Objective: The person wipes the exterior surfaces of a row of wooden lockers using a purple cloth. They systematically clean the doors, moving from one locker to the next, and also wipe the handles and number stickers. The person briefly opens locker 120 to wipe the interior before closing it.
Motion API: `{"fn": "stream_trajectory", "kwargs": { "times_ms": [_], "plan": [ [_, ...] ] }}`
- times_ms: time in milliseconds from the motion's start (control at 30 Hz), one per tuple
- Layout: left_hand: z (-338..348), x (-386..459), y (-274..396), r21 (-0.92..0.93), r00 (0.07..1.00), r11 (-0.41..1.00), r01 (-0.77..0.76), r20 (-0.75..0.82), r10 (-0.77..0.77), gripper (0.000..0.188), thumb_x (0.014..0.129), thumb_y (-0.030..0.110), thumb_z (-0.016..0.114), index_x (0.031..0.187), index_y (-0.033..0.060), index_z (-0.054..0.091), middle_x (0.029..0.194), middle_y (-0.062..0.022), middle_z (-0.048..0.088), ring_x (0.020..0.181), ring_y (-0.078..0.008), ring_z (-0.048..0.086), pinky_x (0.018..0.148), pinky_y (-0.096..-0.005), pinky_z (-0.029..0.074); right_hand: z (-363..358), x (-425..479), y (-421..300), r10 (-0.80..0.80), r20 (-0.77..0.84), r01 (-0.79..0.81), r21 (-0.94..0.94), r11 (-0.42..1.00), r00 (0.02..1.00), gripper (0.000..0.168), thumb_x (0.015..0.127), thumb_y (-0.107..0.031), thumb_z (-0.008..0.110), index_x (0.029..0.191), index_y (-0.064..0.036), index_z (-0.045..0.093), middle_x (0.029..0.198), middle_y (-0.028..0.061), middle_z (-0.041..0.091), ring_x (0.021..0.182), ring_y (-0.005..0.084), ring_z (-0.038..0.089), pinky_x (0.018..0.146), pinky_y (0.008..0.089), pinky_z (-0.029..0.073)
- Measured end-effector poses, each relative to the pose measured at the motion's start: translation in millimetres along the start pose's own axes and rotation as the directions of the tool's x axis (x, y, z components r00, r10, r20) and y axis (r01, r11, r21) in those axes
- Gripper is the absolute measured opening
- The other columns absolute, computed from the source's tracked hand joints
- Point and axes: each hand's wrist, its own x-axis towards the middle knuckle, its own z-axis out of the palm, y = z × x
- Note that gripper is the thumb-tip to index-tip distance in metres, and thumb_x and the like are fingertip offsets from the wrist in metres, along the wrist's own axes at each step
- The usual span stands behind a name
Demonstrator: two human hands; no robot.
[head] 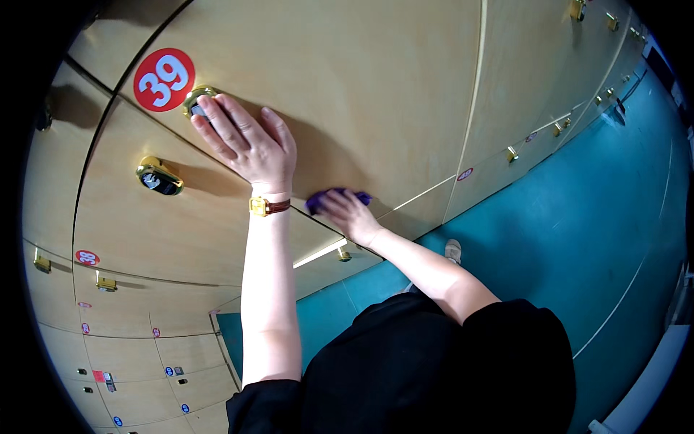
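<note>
My left hand (249, 141) lies at the gold lock (199, 102) of a wooden locker door (358, 70), its fingertips over part of the lock and a wristwatch (265, 206) on its wrist. A round red number sticker (164, 80) is beside the lock. Lower on the same door, my right hand (352, 217), a little blurred, presses a purple cloth (339, 199) against the wood. The cloth is partly hidden beneath the fingers. Another gold lock with a black face (160, 176) sits on the neighbouring door (184, 233), left of my left wrist.
More wooden lockers (124, 358) with locks and round stickers stand at the lower left, and others run away to the upper right. A teal floor (542, 238) borders them. A shoe (453, 251) shows below my right forearm. A pale curved object (645, 380) stands at the lower right.
</note>
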Motion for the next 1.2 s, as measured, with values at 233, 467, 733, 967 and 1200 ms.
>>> {"fn": "stream_trajectory", "kwargs": {
  "times_ms": [233, 467, 733, 967, 1200],
  "plan": [
    [0.5, 0.8, -1.8, -0.013, 1.0, 1.0, -0.019, 0.0, 0.019, 0.063, 0.086, 0.017, 0.056, 0.139, -0.0072, 0.031, 0.148, -0.0242, 0.023, 0.137, -0.0451, 0.021, 0.11, -0.0505, 0.026, -43.6, -39.0, 77.9, -0.09, 0.309, 0.165, -0.225, 0.96, 0.947, 0.044, 0.084, -0.015, 0.049, 0.127, -0.02, 0.054, 0.138, 0.0022, 0.049, 0.132, 0.0196, 0.041, 0.109, 0.0402, 0.032],
    [0.8, -0.3, -2.1, -0.01, 1.0, 1.0, -0.018, -0.008, 0.018, 0.062, 0.087, 0.017, 0.054, 0.14, -0.0072, 0.031, 0.148, -0.0244, 0.024, 0.136, -0.0453, 0.021, 0.11, -0.0508, 0.026, -23.5, -77.0, 108.6, 0.954, -0.193, -0.943, 0.198, 0.268, 0.231, 0.074, 0.086, -0.002, 0.046, 0.146, 0.003, 0.004, 0.148, 0.0321, 0.012, 0.137, 0.0438, 0.02, 0.114, 0.0425, 0.02],
    [-0.1, 1.0, 0.1, 0.026, 1.0, 0.999, -0.02, -0.007, 0.02, 0.063, 0.087, 0.018, 0.054, 0.14, -0.0069, 0.031, 0.148, -0.0243, 0.025, 0.136, -0.0437, 0.023, 0.11, -0.0505, 0.026, 98.7, -47.0, -18.4, 0.995, 0.097, -0.903, 0.428, -0.038, 0.004, 0.07, 0.08, 0.002, 0.047, 0.14, 0.012, 0.011, 0.144, 0.0292, 0.023, 0.132, 0.0321, 0.029, 0.114, 0.0337, 0.017],
    [0.2, 1.1, -1.4, 0.006, 1.0, 1.0, -0.026, -0.01, 0.026, 0.063, 0.087, 0.018, 0.054, 0.14, -0.0068, 0.031, 0.148, -0.0241, 0.025, 0.136, -0.0444, 0.022, 0.109, -0.0509, 0.026, 26.1, -39.7, 64.0, 0.989, 0.08, -0.801, 0.58, -0.146, -0.122, 0.064, 0.082, 0.001, 0.042, 0.14, 0.009, 0.016, 0.138, 0.0238, 0.035, 0.126, 0.0316, 0.039, 0.108, 0.0364, 0.029],
    [1.4, 0.6, -0.4, -0.03, 1.0, 0.999, -0.014, -0.013, 0.013, 0.064, 0.087, 0.019, 0.053, 0.14, -0.0082, 0.031, 0.148, -0.0269, 0.024, 0.137, -0.0466, 0.019, 0.111, -0.0511, 0.022, -38.1, -70.2, 178.7, 0.987, 0.015, -0.721, 0.681, -0.128, -0.16, 0.059, 0.081, 0.0, 0.041, 0.136, 0.008, 0.022, 0.135, 0.0245, 0.036, 0.121, 0.0374, 0.041, 0.104, 0.0433, 0.034]
  ]
}}
